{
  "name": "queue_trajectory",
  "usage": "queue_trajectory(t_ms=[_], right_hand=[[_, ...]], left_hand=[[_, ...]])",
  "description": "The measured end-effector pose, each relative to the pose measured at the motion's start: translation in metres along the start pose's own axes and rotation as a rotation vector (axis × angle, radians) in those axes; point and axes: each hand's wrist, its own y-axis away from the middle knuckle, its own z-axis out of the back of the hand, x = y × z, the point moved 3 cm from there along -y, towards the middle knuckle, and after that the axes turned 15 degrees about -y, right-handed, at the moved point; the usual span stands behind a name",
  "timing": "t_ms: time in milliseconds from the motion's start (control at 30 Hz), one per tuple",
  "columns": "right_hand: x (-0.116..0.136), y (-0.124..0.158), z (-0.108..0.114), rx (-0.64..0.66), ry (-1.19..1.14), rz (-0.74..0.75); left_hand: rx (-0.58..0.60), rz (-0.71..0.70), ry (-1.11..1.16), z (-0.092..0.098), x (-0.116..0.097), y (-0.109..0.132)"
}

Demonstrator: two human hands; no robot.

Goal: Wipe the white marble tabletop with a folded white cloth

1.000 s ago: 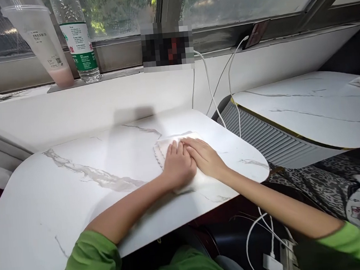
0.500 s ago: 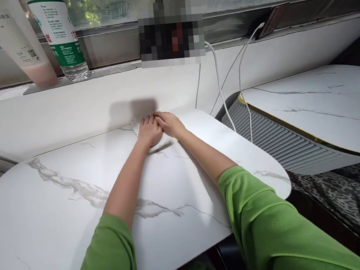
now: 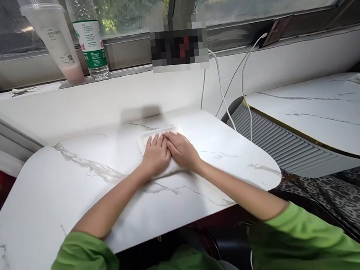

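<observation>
Flat on a folded white cloth (image 3: 146,138), my left hand (image 3: 156,156) presses down with its fingers stretched out toward the wall. My right hand (image 3: 183,151) lies against it from the right, its fingers also extended and touching the left hand's fingertips. Only the cloth's far edge and a strip at its near side show; the rest is under the hands. Beneath it is a white marble-patterned table (image 3: 75,198) with grey veins.
On the window ledge stand a plastic cup with pink drink (image 3: 54,45) and a water bottle (image 3: 92,46) with a green label. White cables (image 3: 221,83) hang by the wall. A second marbled table (image 3: 316,110) with a ribbed grey side stands at the right.
Both hands have drawn back from the wall toward me, bringing the cloth with them. More of the cloth's far edge now shows. The view has shifted, showing more of the ledge at the left.
</observation>
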Motion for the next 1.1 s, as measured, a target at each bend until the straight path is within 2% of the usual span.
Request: queue_trajectory(t_ms=[133,233,300,367,467,567,700,900,1000,1100], right_hand=[[0.039,0.068,0.000,0.114,-0.210,-0.043],[0.063,0.102,0.003,0.251,-0.354,-0.068],[0.072,0.110,0.004,0.331,-0.335,-0.033],[0.075,0.109,0.002,0.373,-0.215,0.067],[0.069,0.092,-0.005,0.369,-0.010,0.234],[0.057,0.063,-0.018,0.364,0.083,0.299],[0.035,0.002,-0.040,0.331,0.192,0.230],[0.012,-0.098,-0.069,0.332,0.290,0.134],[0.006,-0.125,-0.076,0.318,0.259,0.139],[0.001,-0.134,-0.078,0.283,0.223,0.165]], left_hand=[[-0.083,-0.048,0.001,0.013,-0.021,0.077],[-0.105,-0.056,0.008,0.022,-0.030,0.124],[-0.110,-0.046,0.018,0.026,-0.032,0.143],[-0.105,-0.026,0.026,0.026,-0.031,0.148],[-0.066,0.015,0.034,0.021,-0.023,0.138],[-0.010,0.050,0.041,0.014,-0.002,0.112],[0.034,0.075,0.037,0.005,0.047,0.062],[-0.018,0.080,-0.006,-0.010,0.125,-0.013],[-0.041,0.078,-0.001,-0.014,0.147,-0.033],[-0.054,0.078,0.006,-0.016,0.155,-0.040]])
